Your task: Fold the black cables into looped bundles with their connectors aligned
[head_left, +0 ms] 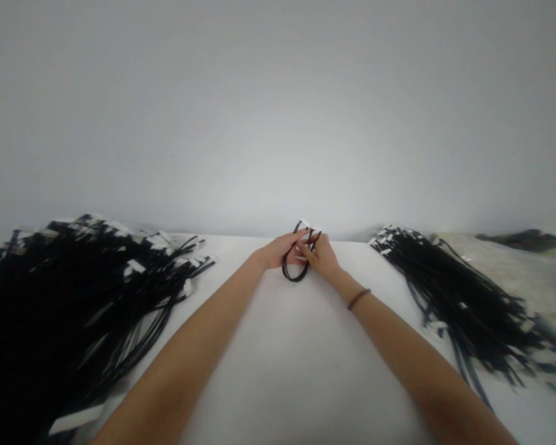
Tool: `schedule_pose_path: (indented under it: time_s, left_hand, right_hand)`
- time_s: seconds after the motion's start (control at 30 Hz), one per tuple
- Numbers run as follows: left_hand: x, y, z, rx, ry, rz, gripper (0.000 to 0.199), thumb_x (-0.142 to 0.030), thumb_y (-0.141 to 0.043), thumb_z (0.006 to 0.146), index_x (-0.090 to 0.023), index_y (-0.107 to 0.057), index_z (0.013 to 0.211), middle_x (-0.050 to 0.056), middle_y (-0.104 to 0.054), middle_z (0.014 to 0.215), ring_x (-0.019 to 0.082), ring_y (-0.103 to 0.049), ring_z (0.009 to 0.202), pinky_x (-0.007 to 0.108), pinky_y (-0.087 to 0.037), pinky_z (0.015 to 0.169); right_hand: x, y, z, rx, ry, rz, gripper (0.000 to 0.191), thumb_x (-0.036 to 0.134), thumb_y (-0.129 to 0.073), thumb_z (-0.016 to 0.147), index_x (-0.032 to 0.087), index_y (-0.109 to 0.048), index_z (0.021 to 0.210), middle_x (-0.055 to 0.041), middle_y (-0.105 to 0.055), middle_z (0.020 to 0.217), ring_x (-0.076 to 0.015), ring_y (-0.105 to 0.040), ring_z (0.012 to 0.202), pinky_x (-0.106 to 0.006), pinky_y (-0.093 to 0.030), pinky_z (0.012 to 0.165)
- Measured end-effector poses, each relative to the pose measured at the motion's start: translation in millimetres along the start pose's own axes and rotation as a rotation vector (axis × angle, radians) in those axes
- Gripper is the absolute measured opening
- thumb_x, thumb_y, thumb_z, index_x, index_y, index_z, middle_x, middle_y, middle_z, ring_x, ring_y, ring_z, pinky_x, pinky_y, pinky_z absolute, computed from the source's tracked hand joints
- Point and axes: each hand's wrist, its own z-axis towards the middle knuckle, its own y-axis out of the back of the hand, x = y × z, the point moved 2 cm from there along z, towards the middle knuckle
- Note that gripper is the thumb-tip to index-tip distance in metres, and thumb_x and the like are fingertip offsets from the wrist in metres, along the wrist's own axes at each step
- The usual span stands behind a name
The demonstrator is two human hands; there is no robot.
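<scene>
While the left hand (278,252) and right hand (319,258) meet near the far edge of the bench (306,371), their fingers pinch a looped black cable (291,277) from both sides, with white tabs (304,225) showing at its top; the exact grip is partly hidden. A larger heap of black cables (74,303) lies to the left, a smaller one (463,303) to the right. Which heap holds finished cables, and how many remain, cannot be told. Bare bench stretches between the heaps beneath the forearms, while a pale wall (278,123) rises just past the far edge, leaving little room ahead.
</scene>
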Motion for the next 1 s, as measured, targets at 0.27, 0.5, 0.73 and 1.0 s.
schedule_pose_path:
  time_s: [0.27, 0.5, 0.73, 1.0]
  left_hand:
    - [-3.0, -3.6, 7.2, -0.147, 0.060, 0.303, 0.037, -0.048, -0.049, 0.070, -0.018, -0.050, 0.093, 0.000, -0.053, 0.068, 0.011, -0.049, 0.055, 0.023, -0.037, 0.052]
    - [-13.5, 9.3, 3.1, -0.806, -0.018, 1.012, 0.059, -0.042, -0.050, 0.069, -0.009, -0.036, 0.115, 0.017, -0.054, 0.103, 0.023, -0.051, 0.090, 0.028, -0.036, 0.069]
    - [-14.1, 15.4, 2.9, -0.857, -0.029, 1.053, 0.064, -0.055, -0.059, 0.055, -0.008, -0.053, 0.098, 0.014, -0.059, 0.091, 0.024, -0.053, 0.084, 0.025, -0.035, 0.061]
    - [-23.4, 57.8, -7.6, -0.500, -0.252, 0.619, 0.040, -0.040, -0.063, 0.060, -0.010, -0.064, 0.086, 0.005, -0.059, 0.069, 0.008, -0.044, 0.054, 0.021, -0.032, 0.050]
  right_hand:
    - [-8.0, -6.1, 0.8, -0.018, -0.011, 0.046, 0.041, 0.042, -0.035, 0.081, 0.009, -0.049, 0.099, -0.0149, -0.050, 0.093, -0.0208, -0.047, 0.087, -0.035, -0.039, 0.078]
    - [-4.0, 0.7, 3.0, 0.274, -0.161, 0.611, 0.025, 0.035, -0.053, 0.068, 0.013, -0.059, 0.079, -0.0045, -0.060, 0.072, -0.0117, -0.052, 0.060, -0.025, -0.042, 0.058]
    - [1.0, 0.4, 2.5, 0.311, -0.162, 0.579, 0.033, 0.041, -0.050, 0.070, 0.010, -0.062, 0.071, -0.0016, -0.054, 0.053, -0.0089, -0.045, 0.047, -0.022, -0.035, 0.047]
    - [-13.8, 5.9, 8.6, 0.093, -0.356, 0.601, 0.031, 0.029, -0.062, 0.057, 0.013, -0.063, 0.084, -0.0017, -0.058, 0.068, -0.0069, -0.041, 0.047, -0.021, -0.032, 0.046]
